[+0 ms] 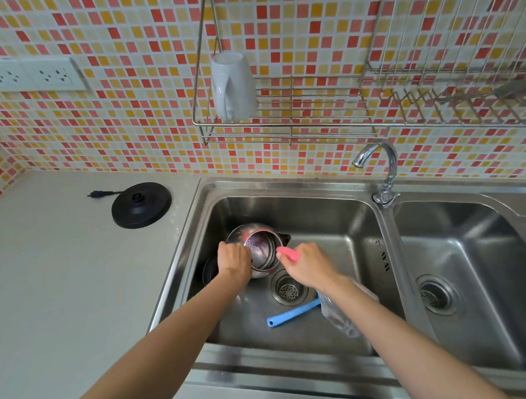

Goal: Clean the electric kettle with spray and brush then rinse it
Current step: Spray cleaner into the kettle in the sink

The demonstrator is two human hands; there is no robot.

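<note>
The steel electric kettle (260, 246) lies tilted in the left sink basin (320, 226), its open mouth turned toward me. My left hand (233, 260) grips the kettle at its left rim. My right hand (307, 263) holds a pink brush or sponge (288, 254) right at the kettle's mouth. A blue-handled brush (291, 315) lies on the basin floor near the drain (289, 290). A clear bottle (340, 314), probably the spray, lies under my right forearm, partly hidden.
The kettle's black base (141, 204) with its plug sits on the grey counter (57, 278) at the left. A curved tap (382, 171) stands between the two basins. A white mug (233, 86) hangs on the wire rack above. The right basin (481, 276) holds nothing.
</note>
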